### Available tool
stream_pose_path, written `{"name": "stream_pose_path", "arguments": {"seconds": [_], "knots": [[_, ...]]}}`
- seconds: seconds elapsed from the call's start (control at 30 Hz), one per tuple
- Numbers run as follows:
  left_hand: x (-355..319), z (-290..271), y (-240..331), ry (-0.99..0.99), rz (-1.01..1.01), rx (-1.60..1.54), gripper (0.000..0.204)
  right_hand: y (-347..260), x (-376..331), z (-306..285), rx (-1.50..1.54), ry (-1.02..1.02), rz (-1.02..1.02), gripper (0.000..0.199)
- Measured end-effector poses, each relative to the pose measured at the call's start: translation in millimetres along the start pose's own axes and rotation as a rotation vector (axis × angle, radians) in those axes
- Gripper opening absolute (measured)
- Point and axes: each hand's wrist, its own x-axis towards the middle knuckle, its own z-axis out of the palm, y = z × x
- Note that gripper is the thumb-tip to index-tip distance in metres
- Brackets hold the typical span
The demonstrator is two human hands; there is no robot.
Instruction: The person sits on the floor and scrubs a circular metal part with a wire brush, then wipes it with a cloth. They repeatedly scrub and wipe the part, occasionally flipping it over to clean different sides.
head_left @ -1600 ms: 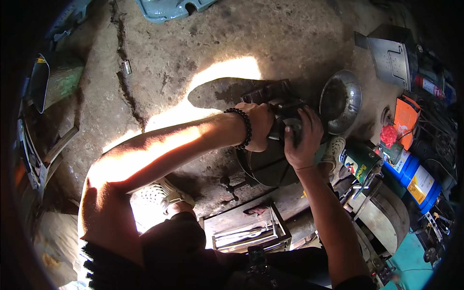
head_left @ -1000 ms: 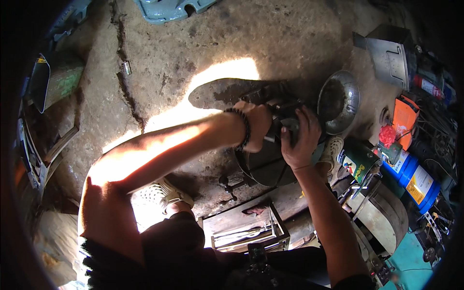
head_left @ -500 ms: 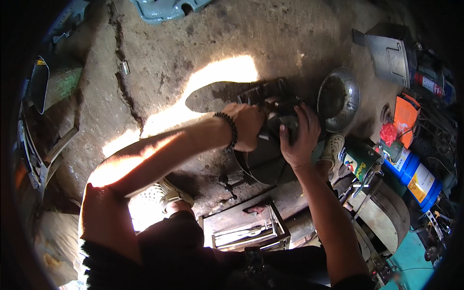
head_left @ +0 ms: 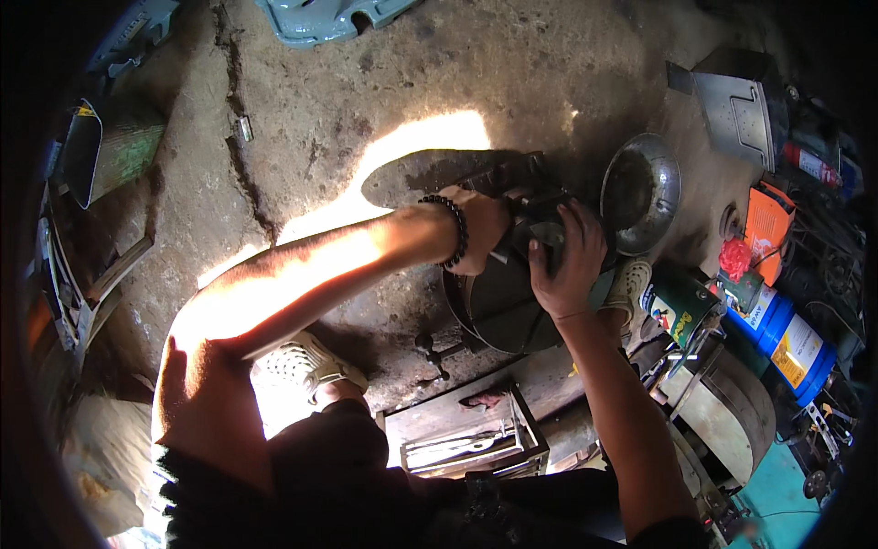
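Observation:
My left hand (head_left: 481,231), with a dark beaded bracelet at the wrist, is closed in a fist over a dark metal assembly (head_left: 521,174); what its fingers hold is hidden. To its right, my right hand (head_left: 572,261) rests with thumb and fingers apart around a rounded grey metal part (head_left: 549,234), gripping its side. Both hands work close together above a dark round drum-like stand (head_left: 501,306). From the stand's near side juts a T-shaped metal handle (head_left: 434,355). Deep shadow blurs the assembly's details.
A metal bowl (head_left: 662,197) lies right of the assembly. Further right are an orange machine (head_left: 770,229), a blue bucket (head_left: 794,357), a green can (head_left: 681,306) and a metal box (head_left: 732,101). A tray frame with tools (head_left: 466,444) sits near my legs. Blue-grey casting (head_left: 325,23) lies far off.
My left hand and forearm have shifted slightly to the right, with the wrist turned a little. The right hand stays in place on the grey part.

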Motion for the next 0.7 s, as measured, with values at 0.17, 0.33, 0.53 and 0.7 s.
{"name": "stream_pose_path", "arguments": {"seconds": [0.17, 0.33, 0.53, 0.7], "knots": [[8.0, -1.2, -5.5, -0.049, -0.033, 0.049, 0.045, -6.9, 1.6, 3.1, 0.010, 0.004, 0.001, 0.060], [12.9, -27.5, 5.5, -0.148, -0.048, 0.048, 0.036, -0.5, 4.3, 2.7, -0.010, 0.012, 0.003, 0.061], [-7.1, 4.5, -1.8, -0.069, -0.047, -0.029, 0.036, -0.8, 1.7, 2.7, 0.000, 0.002, 0.008, 0.061], [-7.1, 26.7, -10.6, -0.005, -0.002, -0.060, 0.043, -1.3, 4.1, 4.6, 0.009, 0.028, -0.003, 0.060]]}}
